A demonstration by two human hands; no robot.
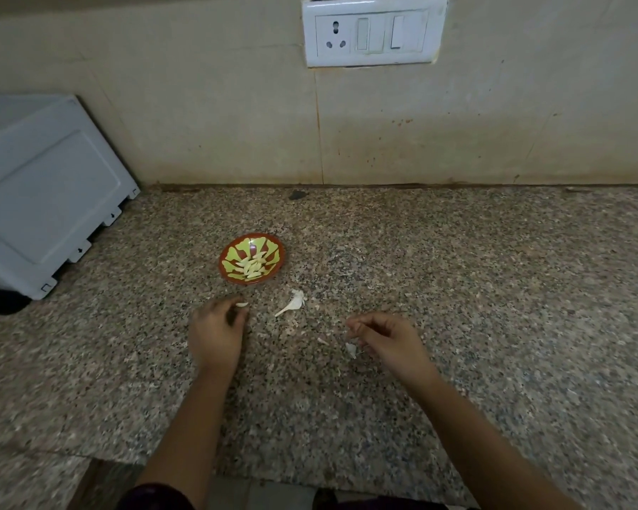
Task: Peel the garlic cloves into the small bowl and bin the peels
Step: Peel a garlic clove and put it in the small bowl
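A small red and green bowl (252, 258) with several peeled garlic cloves sits on the granite counter (457, 288). My left hand (216, 333) is just below the bowl and pinches a pale peeled clove (241, 305) at its fingertips. My right hand (383, 344) hovers to the right with curled fingers pinching a thin scrap of peel. A white garlic stalk with peel (291, 304) lies between the hands, and small peel bits (350, 349) lie by my right hand.
A grey appliance (41, 193) stands at the left against the wall. A white socket and switch plate (372, 31) is on the tiled wall above. The counter's front edge runs along the bottom.
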